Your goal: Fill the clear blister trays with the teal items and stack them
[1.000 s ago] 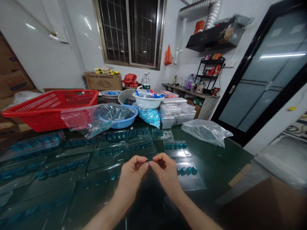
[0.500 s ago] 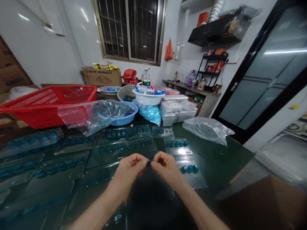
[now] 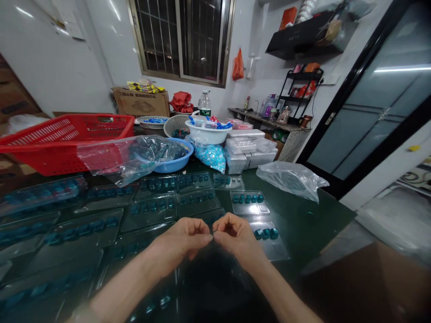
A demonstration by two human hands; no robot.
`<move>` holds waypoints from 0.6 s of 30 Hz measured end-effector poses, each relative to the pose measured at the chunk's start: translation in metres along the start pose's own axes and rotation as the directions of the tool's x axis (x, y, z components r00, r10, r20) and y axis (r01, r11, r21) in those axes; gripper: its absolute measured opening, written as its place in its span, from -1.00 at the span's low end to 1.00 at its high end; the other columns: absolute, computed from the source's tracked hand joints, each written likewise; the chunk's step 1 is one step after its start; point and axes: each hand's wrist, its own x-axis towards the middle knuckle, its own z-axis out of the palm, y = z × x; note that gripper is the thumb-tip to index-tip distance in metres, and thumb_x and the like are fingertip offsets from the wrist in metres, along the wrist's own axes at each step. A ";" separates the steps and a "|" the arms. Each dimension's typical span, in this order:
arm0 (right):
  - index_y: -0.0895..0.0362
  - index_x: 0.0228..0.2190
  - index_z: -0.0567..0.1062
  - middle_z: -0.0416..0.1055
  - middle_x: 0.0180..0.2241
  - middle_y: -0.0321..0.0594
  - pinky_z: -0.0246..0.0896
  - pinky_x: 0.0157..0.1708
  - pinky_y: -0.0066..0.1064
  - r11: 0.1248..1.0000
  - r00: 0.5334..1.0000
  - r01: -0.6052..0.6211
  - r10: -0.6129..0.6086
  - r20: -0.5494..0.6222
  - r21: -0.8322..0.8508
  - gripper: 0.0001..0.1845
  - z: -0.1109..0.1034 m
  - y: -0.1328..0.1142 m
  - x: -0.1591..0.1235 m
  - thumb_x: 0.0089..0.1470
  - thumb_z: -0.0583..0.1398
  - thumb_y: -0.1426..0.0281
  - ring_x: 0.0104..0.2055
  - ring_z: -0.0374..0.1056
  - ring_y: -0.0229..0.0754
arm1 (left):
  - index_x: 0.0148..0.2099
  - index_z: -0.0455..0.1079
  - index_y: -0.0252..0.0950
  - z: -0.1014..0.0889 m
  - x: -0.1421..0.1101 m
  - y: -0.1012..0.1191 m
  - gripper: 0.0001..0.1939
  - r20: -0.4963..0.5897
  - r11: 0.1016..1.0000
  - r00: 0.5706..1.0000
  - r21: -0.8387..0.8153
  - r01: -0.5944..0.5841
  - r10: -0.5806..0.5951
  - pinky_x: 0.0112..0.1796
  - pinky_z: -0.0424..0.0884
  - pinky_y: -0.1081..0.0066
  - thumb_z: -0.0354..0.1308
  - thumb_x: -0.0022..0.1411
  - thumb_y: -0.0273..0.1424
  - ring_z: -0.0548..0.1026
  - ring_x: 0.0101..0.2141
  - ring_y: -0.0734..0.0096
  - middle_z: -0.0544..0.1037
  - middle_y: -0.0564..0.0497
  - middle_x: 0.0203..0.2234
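Observation:
My left hand (image 3: 189, 237) and my right hand (image 3: 235, 235) meet fingertip to fingertip above the dark green table (image 3: 296, 215). Both are closed in a pinch. Whatever lies between the fingertips is almost wholly hidden; a small dark sliver is all that shows. Just right of my right hand lies a clear plastic tray (image 3: 280, 253) with a row of teal pieces (image 3: 266, 233). Behind it sits another clear tray (image 3: 249, 208) with similar teal pieces. More trays (image 3: 153, 207) with teal rows spread behind and left of my left hand.
A red plastic basket (image 3: 67, 154) stands back left, with a clear plastic bag (image 3: 116, 163) beside it. A blue basin (image 3: 175, 165), a white basin (image 3: 208, 134) and stacked clear boxes (image 3: 251, 157) line the back. Another clear bag (image 3: 291, 179) lies at right.
My left wrist has swung a little to the left and its forearm lies lower. The dark teal bit seen between my fingertips before is now mostly covered.

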 end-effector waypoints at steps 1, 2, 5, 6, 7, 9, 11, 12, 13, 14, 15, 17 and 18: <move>0.15 -0.47 0.28 0.28 -0.47 -0.36 -0.04 -0.63 -0.60 0.998 0.999 -0.041 0.040 0.023 0.046 -0.82 -0.001 0.002 -0.001 -0.12 0.23 0.49 -0.57 0.10 -0.43 | -0.46 0.33 -0.35 0.000 0.000 -0.002 -0.86 0.015 1.000 1.000 -0.029 0.010 -0.010 -0.65 -0.02 0.52 0.16 -0.02 -0.36 0.13 -0.68 0.63 0.22 0.17 -0.70; 0.14 -0.45 0.26 0.27 -0.50 -0.38 -0.10 -0.69 -0.61 0.992 0.995 -0.089 0.085 0.053 0.090 -0.79 -0.003 0.003 -0.002 -0.13 0.24 0.49 -0.62 0.04 -0.46 | -0.46 0.32 -0.35 0.000 0.001 -0.004 -0.85 0.029 0.998 0.999 -0.055 0.021 -0.020 -0.65 -0.04 0.52 0.16 -0.02 -0.36 0.13 -0.69 0.63 0.23 0.16 -0.70; 0.12 -0.43 0.23 0.23 -0.56 -0.44 -0.25 -0.78 -0.63 0.961 0.976 -0.201 0.179 0.126 0.192 -0.74 -0.007 0.010 -0.003 -0.14 0.24 0.47 -0.71 -0.09 -0.50 | -0.46 0.31 -0.36 0.001 0.000 -0.008 -0.86 0.037 0.997 0.999 -0.069 0.038 -0.035 -0.64 -0.04 0.52 0.13 0.00 -0.36 0.14 -0.68 0.63 0.29 0.12 -0.67; 0.12 -0.44 0.22 0.21 -0.58 -0.46 -0.28 -0.79 -0.63 0.949 0.971 -0.223 0.195 0.140 0.222 -0.73 -0.009 0.012 -0.004 -0.14 0.25 0.46 -0.73 -0.12 -0.51 | -0.46 0.31 -0.36 0.002 0.000 -0.008 -0.86 0.022 0.998 0.999 -0.050 0.036 -0.035 -0.64 -0.04 0.52 0.12 0.01 -0.37 0.14 -0.68 0.63 0.30 0.11 -0.66; 0.11 -0.44 0.21 0.18 -0.61 -0.48 -0.30 -0.79 -0.63 0.938 0.966 -0.243 0.210 0.152 0.249 -0.73 -0.010 0.014 -0.004 -0.14 0.25 0.44 -0.74 -0.15 -0.52 | -0.46 0.30 -0.36 0.004 -0.001 -0.008 -0.86 0.000 0.999 1.000 -0.026 0.031 -0.031 -0.64 -0.04 0.52 0.12 0.01 -0.37 0.14 -0.68 0.63 0.30 0.11 -0.66; 0.11 -0.44 0.21 0.10 -0.66 -0.52 -0.32 -0.80 -0.64 0.918 0.955 -0.283 0.243 0.172 0.279 -0.73 -0.012 0.017 -0.004 -0.13 0.25 0.40 -0.75 -0.20 -0.52 | -0.47 0.27 -0.34 0.008 -0.004 -0.007 -0.87 -0.052 1.000 0.998 0.025 0.018 -0.017 -0.65 -0.06 0.52 0.09 0.03 -0.38 0.11 -0.68 0.64 0.29 0.13 -0.66; 0.11 -0.42 0.24 0.07 -0.68 -0.53 -0.30 -0.80 -0.64 0.927 0.957 -0.284 0.258 0.134 0.244 -0.75 -0.011 0.017 -0.005 -0.12 0.24 0.39 -0.76 -0.18 -0.51 | -0.47 0.24 -0.32 0.013 -0.006 -0.005 -0.88 -0.110 0.998 0.994 0.066 0.007 0.000 -0.65 -0.09 0.52 0.06 0.05 -0.38 0.07 -0.68 0.64 0.24 0.16 -0.67; 0.11 -0.41 0.26 0.09 -0.67 -0.51 -0.26 -0.80 -0.64 0.949 0.968 -0.251 0.241 0.075 0.190 -0.78 -0.010 0.017 -0.006 -0.11 0.23 0.40 -0.75 -0.14 -0.50 | -0.46 0.22 -0.31 0.016 -0.007 -0.005 -0.88 -0.139 0.997 0.990 0.080 0.001 0.011 -0.65 -0.10 0.52 0.05 0.06 -0.38 0.04 -0.68 0.64 0.21 0.18 -0.67; 0.11 -0.39 0.29 0.14 -0.64 -0.48 -0.19 -0.78 -0.63 0.973 0.979 -0.204 0.205 0.003 0.110 -0.81 -0.009 0.015 -0.008 -0.09 0.22 0.41 -0.72 -0.07 -0.49 | -0.46 0.21 -0.30 0.018 -0.007 -0.004 -0.88 -0.169 0.996 0.985 0.089 -0.007 0.022 -0.65 -0.11 0.52 0.03 0.07 -0.38 0.03 -0.67 0.63 0.18 0.19 -0.68; 0.11 -0.37 0.32 0.20 -0.60 -0.44 -0.10 -0.74 -0.62 0.989 0.987 -0.148 0.148 -0.065 0.012 -0.83 -0.007 0.013 -0.010 -0.08 0.20 0.43 -0.69 0.01 -0.47 | -0.46 0.20 -0.29 0.020 -0.007 -0.004 -0.87 -0.199 0.995 0.979 0.095 -0.013 0.032 -0.64 -0.11 0.52 0.03 0.08 -0.37 0.01 -0.67 0.63 0.14 0.20 -0.69; 0.11 -0.34 0.36 0.25 -0.55 -0.40 -0.01 -0.68 -0.61 0.991 0.991 -0.091 0.079 -0.111 -0.100 -0.84 -0.005 0.010 -0.012 -0.07 0.19 0.44 -0.63 0.09 -0.44 | -0.46 0.19 -0.28 0.022 -0.006 -0.004 -0.86 -0.227 0.995 0.973 0.099 -0.019 0.041 -0.64 -0.11 0.53 0.02 0.09 -0.36 0.01 -0.66 0.62 0.12 0.21 -0.70; 0.09 -0.31 0.40 0.32 -0.46 -0.34 0.11 -0.54 -0.56 0.951 0.992 0.009 -0.048 -0.119 -0.310 -0.81 0.000 0.004 -0.017 -0.06 0.18 0.49 -0.50 0.21 -0.38 | -0.47 0.18 -0.28 0.024 -0.004 -0.004 -0.85 -0.259 0.995 0.965 0.095 -0.027 0.050 -0.64 -0.09 0.53 0.03 0.09 -0.35 0.03 -0.66 0.61 0.11 0.22 -0.71; 0.09 -0.31 0.42 0.33 -0.43 -0.33 0.13 -0.49 -0.54 0.919 0.990 0.051 -0.097 -0.099 -0.392 -0.80 0.001 0.001 -0.018 -0.07 0.18 0.51 -0.46 0.23 -0.36 | -0.48 0.18 -0.28 0.025 -0.002 -0.004 -0.85 -0.264 0.996 0.963 0.084 -0.026 0.048 -0.64 -0.09 0.54 0.03 0.09 -0.35 0.03 -0.66 0.61 0.11 0.22 -0.71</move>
